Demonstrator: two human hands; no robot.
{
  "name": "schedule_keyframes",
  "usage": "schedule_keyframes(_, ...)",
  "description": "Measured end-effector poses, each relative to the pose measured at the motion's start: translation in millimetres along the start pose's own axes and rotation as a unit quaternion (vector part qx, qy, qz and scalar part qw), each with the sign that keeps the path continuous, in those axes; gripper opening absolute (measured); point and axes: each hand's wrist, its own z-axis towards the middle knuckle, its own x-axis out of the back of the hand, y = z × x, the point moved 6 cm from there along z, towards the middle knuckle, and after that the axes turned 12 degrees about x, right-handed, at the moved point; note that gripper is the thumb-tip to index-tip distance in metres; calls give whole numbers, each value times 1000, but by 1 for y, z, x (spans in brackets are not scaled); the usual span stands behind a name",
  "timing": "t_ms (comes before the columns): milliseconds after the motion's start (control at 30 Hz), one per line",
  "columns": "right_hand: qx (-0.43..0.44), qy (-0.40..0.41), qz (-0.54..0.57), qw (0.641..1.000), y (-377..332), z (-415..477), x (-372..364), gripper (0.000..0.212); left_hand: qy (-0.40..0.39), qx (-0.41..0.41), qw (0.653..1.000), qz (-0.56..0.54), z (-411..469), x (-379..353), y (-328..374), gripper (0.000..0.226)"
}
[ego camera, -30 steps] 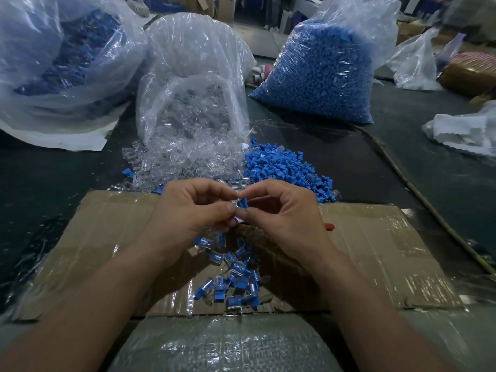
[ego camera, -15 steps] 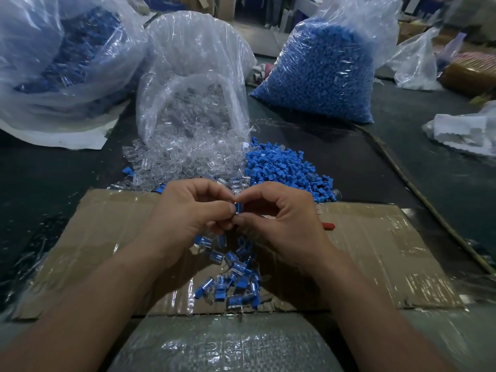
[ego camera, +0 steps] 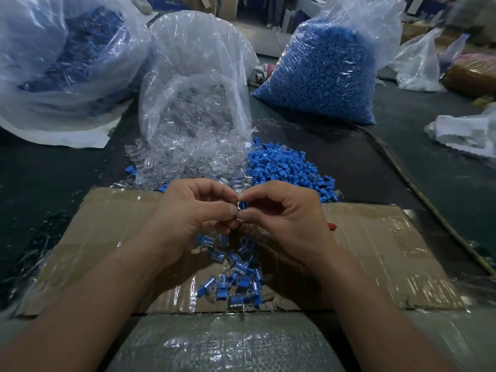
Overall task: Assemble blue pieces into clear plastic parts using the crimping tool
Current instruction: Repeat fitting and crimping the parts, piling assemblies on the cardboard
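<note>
My left hand (ego camera: 193,210) and my right hand (ego camera: 287,213) meet fingertip to fingertip above the cardboard sheet (ego camera: 112,237). Between them they pinch one small clear plastic part with a blue piece (ego camera: 242,205) in it. Below my hands lies a heap of several joined blue-and-clear parts (ego camera: 236,275). Loose clear parts (ego camera: 185,159) spill from an open bag behind my left hand. A pile of loose blue pieces (ego camera: 284,165) lies behind my right hand. A small red tip (ego camera: 332,226) shows by my right wrist; what it belongs to is hidden.
A full bag of blue pieces (ego camera: 322,73) stands at the back right, and a big clear bag (ego camera: 61,65) at the back left. White plastic (ego camera: 467,132) lies at the right edge. A thin cord (ego camera: 418,189) runs diagonally across the dark table. A woven sack (ego camera: 225,345) is nearest me.
Both hands stayed together over the cardboard and shifted only slightly. The blue piece between my fingertips now sits pushed into the clear part.
</note>
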Motion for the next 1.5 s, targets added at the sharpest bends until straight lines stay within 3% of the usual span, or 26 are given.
schedule_keyframes(333, 37, -21, -92, 995, -4, -1, 1, 24, -10, 12, 1000, -11, 3, 0, -4, 15)
schedule_keyframes(767, 66, -27, -99, 993, -11, 1, 1, 21, -1, 4, 1000, 16, 5, -1, -5, 15)
schedule_keyframes(867, 18, -45, -89, 995, -7, 1, 3, 22, 3, 0, 1000, 12, 5, -1, -4, 9)
schedule_keyframes(1067, -184, -72, -109, 974, 22, -9, 36, 21, 27, -10, 999, -29, 6, 6, -2, 5)
schedule_keyframes(1200, -281, -212, -116, 929, 31, -22, 37, 36, 34, -14, 999, -25, 7, 10, -2, 10)
schedule_keyframes(1367, -265, -349, -234, 868, 30, -28, 22, 80, 41, -24, 999, -19, 8, 13, -3, 10)
schedule_keyframes(1500, -254, -346, -277, 860, 29, -24, 17, 68, 43, -27, 999, -12, 9, 13, -4, 12)
